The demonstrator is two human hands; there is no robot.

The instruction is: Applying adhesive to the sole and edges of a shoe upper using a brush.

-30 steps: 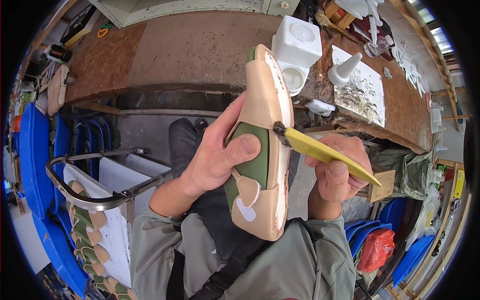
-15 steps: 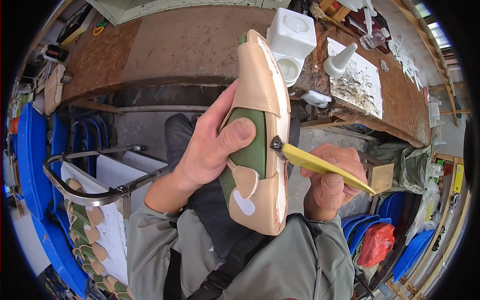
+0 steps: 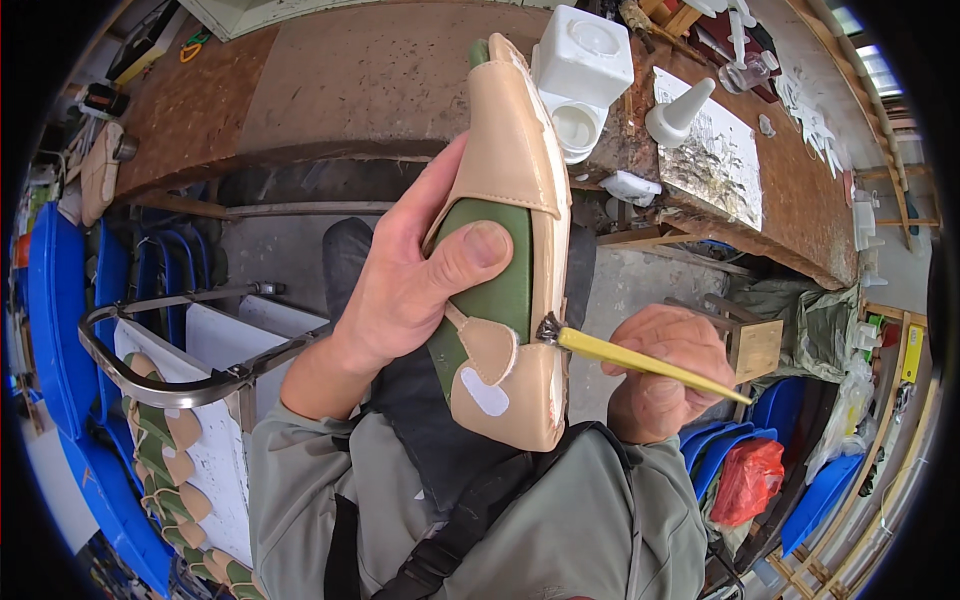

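Note:
My left hand [image 3: 410, 260] grips a beige and green shoe upper [image 3: 510, 150] around its middle, with the thumb pressed on the green part. The shoe stands on end before me, toe up, its pale side edge facing right; a white patch shows on a strap at the lower end. Between the fingers of my right hand [image 3: 668, 370] is a brush [image 3: 640, 362] with a yellow handle. Its dark bristles touch the shoe's edge near the lower strap.
On the brown workbench [image 3: 360, 80] stand a white square container [image 3: 583, 55] and a white nozzle-shaped cone [image 3: 682, 112] on a stained sheet [image 3: 715, 160]. At left, a rack [image 3: 205, 395] with a metal bar holds several similar shoes [image 3: 165, 470]. A red plastic bag [image 3: 747, 480] lies at right among blue trays.
The brush has moved slightly down along the shoe's edge. My left hand and the shoe have shifted a little up and left, and the shoe has turned slightly.

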